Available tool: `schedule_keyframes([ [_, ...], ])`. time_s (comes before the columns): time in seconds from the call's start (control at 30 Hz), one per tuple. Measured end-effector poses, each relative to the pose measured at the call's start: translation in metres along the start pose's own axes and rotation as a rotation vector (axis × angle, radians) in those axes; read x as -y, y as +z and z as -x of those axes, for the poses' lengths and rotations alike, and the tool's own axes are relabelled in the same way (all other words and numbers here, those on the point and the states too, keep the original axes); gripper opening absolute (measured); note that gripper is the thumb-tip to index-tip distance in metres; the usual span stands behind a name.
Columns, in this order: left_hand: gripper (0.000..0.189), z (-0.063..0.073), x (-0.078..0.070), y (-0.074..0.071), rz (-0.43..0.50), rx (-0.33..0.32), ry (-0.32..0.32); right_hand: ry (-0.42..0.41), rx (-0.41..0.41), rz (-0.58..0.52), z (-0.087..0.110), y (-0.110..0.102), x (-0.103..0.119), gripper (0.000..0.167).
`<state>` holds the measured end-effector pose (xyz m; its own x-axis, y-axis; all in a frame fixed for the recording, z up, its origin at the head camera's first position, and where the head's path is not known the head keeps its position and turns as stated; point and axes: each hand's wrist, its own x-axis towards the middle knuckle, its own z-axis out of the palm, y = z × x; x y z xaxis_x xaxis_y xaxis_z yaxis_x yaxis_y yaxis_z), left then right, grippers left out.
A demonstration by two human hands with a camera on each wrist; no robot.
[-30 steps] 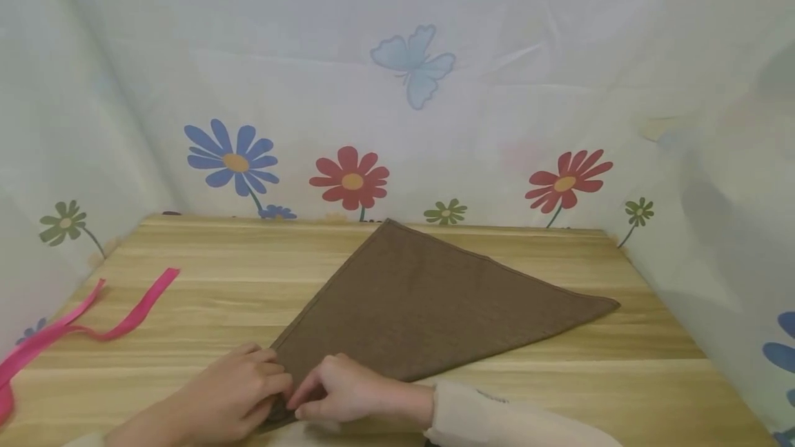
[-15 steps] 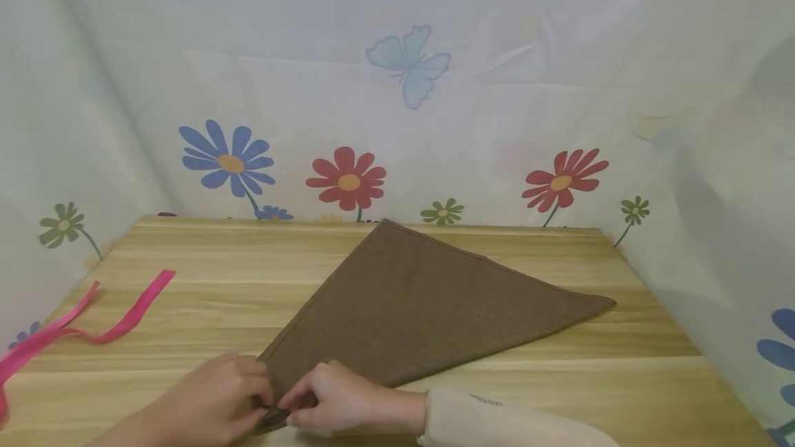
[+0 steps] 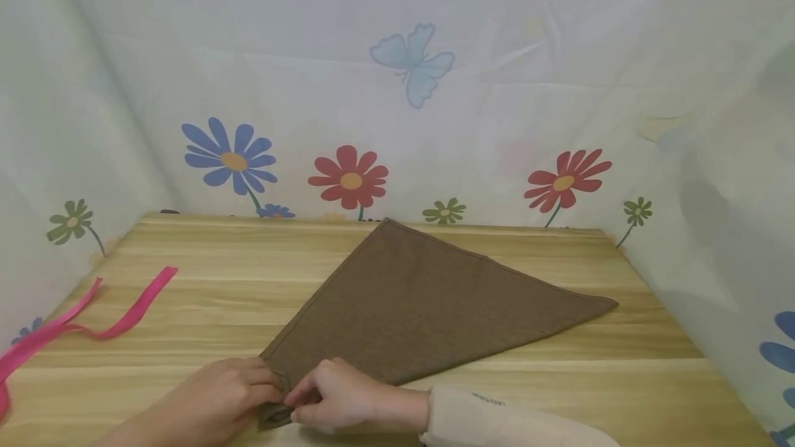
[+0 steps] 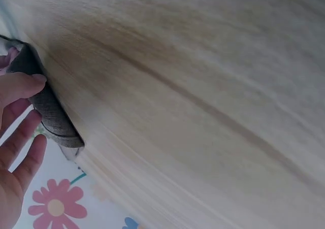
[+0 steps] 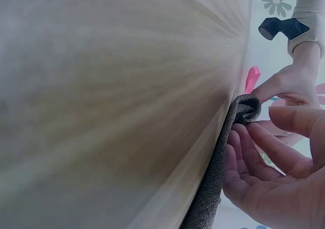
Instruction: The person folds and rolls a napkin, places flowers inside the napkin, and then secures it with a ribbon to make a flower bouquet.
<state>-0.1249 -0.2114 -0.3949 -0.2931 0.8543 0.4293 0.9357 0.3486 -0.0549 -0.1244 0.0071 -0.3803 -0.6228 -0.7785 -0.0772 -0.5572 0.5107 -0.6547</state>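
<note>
A brown hemmed cloth (image 3: 428, 302) lies folded into a triangle, one point towards the far edge of the table. Its near left corner is curled into a small roll (image 3: 276, 416), whose spiral end shows in the right wrist view. My left hand (image 3: 214, 399) grips this roll; in the left wrist view its thumb (image 4: 28, 84) lies across the cloth, with fingers at the other side. My right hand (image 3: 344, 395) is at the roll's other end, thumb and forefinger bent in a pinch on it. Some right fingertips (image 5: 238, 137) touch the cloth just below the spiral.
A pink ribbon (image 3: 133, 309) lies loosely on the left side of the wooden table (image 3: 205, 254). A white curtain (image 3: 298, 74) printed with flowers and a butterfly hangs behind and at both sides. A dark device (image 5: 284, 28) is strapped to the left wrist.
The cloth's near left corner has turned into a more visible roll between my hands. My left hand has shifted slightly left and down; the right hand has barely moved. The ribbon lies still.
</note>
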Motion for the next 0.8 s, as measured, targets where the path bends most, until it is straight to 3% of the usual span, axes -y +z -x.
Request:
schedule_keyframes([
  [0.17, 0.036, -0.001, 0.0, 0.003, -0.05, -0.024, 0.034, -0.001, -0.009, 0.004, -0.002, 0.0, -0.001, 0.019],
  [0.47, 0.03, -0.007, 0.002, 0.005, -0.04, -0.037, 0.059, 0.003, -0.023, -0.007, -0.003, 0.0, -0.001, 0.016],
  [0.6, 0.027, -0.013, 0.001, 0.005, -0.051, -0.026, 0.035, 0.038, -0.021, -0.037, -0.002, -0.002, -0.001, 0.016],
  [0.8, 0.023, -0.023, -0.001, 0.003, -0.055, 0.055, -0.033, 0.076, -0.022, -0.122, 0.003, -0.007, -0.005, 0.017],
])
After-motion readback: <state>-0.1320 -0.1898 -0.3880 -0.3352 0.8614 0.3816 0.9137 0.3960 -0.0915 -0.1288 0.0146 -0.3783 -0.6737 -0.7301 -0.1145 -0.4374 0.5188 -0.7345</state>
